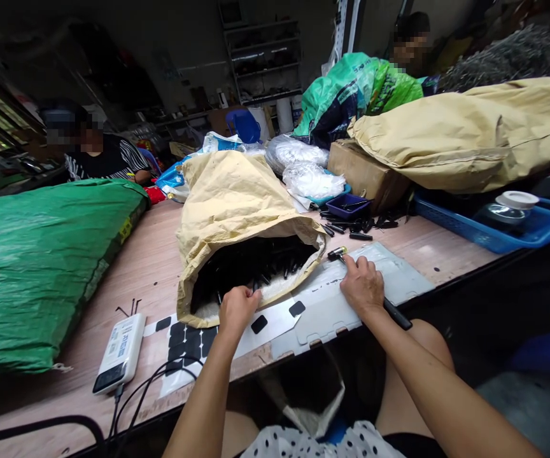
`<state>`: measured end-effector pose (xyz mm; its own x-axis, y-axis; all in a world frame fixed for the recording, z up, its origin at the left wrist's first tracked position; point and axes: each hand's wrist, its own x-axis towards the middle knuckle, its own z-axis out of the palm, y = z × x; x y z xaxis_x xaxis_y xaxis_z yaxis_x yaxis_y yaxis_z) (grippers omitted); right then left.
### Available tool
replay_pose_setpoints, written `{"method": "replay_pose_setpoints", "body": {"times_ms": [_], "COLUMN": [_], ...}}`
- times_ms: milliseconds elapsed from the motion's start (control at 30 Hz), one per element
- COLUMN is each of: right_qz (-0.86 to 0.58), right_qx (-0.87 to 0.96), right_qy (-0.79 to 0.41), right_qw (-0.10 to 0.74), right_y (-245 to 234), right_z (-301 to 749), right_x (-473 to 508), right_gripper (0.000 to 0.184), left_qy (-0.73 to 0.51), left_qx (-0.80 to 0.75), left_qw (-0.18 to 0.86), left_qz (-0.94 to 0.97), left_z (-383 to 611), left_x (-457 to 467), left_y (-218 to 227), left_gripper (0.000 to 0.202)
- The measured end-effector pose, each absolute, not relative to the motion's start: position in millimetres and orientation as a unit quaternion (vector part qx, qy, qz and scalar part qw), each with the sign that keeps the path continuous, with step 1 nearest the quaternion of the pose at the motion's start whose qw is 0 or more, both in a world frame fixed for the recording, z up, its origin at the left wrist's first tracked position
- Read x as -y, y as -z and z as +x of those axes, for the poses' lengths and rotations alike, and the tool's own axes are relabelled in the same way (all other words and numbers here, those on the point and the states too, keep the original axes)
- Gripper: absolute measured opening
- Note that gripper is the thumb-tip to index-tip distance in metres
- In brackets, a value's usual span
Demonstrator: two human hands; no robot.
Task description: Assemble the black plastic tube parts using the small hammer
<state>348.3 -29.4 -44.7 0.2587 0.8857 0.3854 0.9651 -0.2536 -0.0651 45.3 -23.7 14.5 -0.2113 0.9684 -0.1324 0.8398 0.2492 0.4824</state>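
My left hand (238,310) is at the open mouth of a tan paper sack (237,191) lying on its side. Its fingers are closed, and what they pinch, if anything, is hidden. Many small black pieces (268,270) fill the shaded inside of the sack. My right hand (363,283) is wrapped round a small mallet (396,313) with a black handle and a yellowish head tip. It rests over a grey flat sheet (399,273) at the table's front edge. Black square pads (258,324) lie on white backing paper between the hands.
A green sack (46,267) fills the left side. A white power bank (121,350) with cables lies near it. Black tubes (361,236) and a small purple tray (346,205) are behind the mallet. A blue basket (537,236) holds a jar at right. Two people sit farther back.
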Motion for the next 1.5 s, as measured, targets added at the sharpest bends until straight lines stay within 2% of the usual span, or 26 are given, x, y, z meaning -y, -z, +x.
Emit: {"method": "replay_pose_setpoints", "body": {"times_ms": [100,167,267,367,633,767,867,933,1067,1133,1200,1267,1333,1367,1433,1500], "right_qz": [-0.779,-0.779,-0.778,-0.777,-0.784,-0.74,-0.631,-0.577,-0.525,-0.52,-0.521,-0.516,-0.495,-0.482,-0.457,-0.442], "right_qx": [0.594,0.594,0.595,0.596,0.591,0.622,0.707,0.738,0.786,0.799,0.805,0.813,0.828,0.837,0.851,0.858], "right_qy": [0.137,0.133,0.129,0.127,0.083,0.068,-0.082,-0.181,-0.209,-0.197,-0.185,-0.182,-0.183,-0.184,-0.186,-0.188], "right_qw": [0.147,0.15,0.153,0.156,0.172,0.248,0.308,0.298,0.251,0.228,0.213,0.199,0.187,0.184,0.182,0.18], "right_y": [45.5,45.3,44.1,43.8,33.9,8.6,-4.0,-5.6,-1.1,0.1,-1.0,-4.3,-9.3,-12.0,-17.2,-21.1], "right_z": [348.5,348.8,348.7,347.9,350.4,329.9,296.7,275.5,257.7,260.9,267.5,273.5,276.9,277.6,277.8,277.9], "right_x": [29.2,29.5,30.8,31.8,30.4,57.4,88.0,103.4,112.4,110.6,108.6,107.4,106.9,106.7,106.5,106.4], "right_gripper": [0.04,0.041,0.041,0.041,0.04,0.038,0.021,0.024,0.024,0.023,0.022,0.019,0.016,0.015,0.013,0.013], "left_qy": [-0.24,-0.281,-0.313,-0.322,-0.321,-0.345,-0.367,-0.368,-0.343,-0.319,-0.294,-0.298,-0.305,-0.294,-0.245,-0.196], "left_qx": [-0.711,-0.643,-0.565,-0.531,-0.479,-0.488,-0.501,-0.506,-0.507,-0.521,-0.57,-0.623,-0.612,-0.58,-0.507,-0.472], "left_qw": [0.415,0.573,0.693,0.732,0.758,0.746,0.733,0.731,0.732,0.715,0.643,0.478,0.276,0.198,0.116,0.095], "left_qz": [0.514,0.423,0.321,0.283,0.305,0.295,0.277,0.272,0.299,0.34,0.419,0.542,0.676,0.734,0.818,0.854], "left_z": [33.9,29.8,31.4,38.3,57.2,68.0,78.6,85.4,89.1,83.5,74.6,65.2,58.7,57.2,57.7,61.6], "left_x": [50.9,67.6,82.0,86.0,89.9,93.4,96.1,98.6,106.8,111.6,116.0,118.8,119.2,118.5,115.5,111.9], "left_y": [-13.1,-10.3,-4.7,-1.0,-0.3,-3.8,-5.2,-4.8,-1.5,0.1,-0.3,-4.2,-11.1,-14.9,-21.3,-24.7], "left_gripper": [0.046,0.049,0.055,0.058,0.047,0.05,0.057,0.057,0.05,0.049,0.046,0.036,0.024,0.031,0.048,0.043]}}
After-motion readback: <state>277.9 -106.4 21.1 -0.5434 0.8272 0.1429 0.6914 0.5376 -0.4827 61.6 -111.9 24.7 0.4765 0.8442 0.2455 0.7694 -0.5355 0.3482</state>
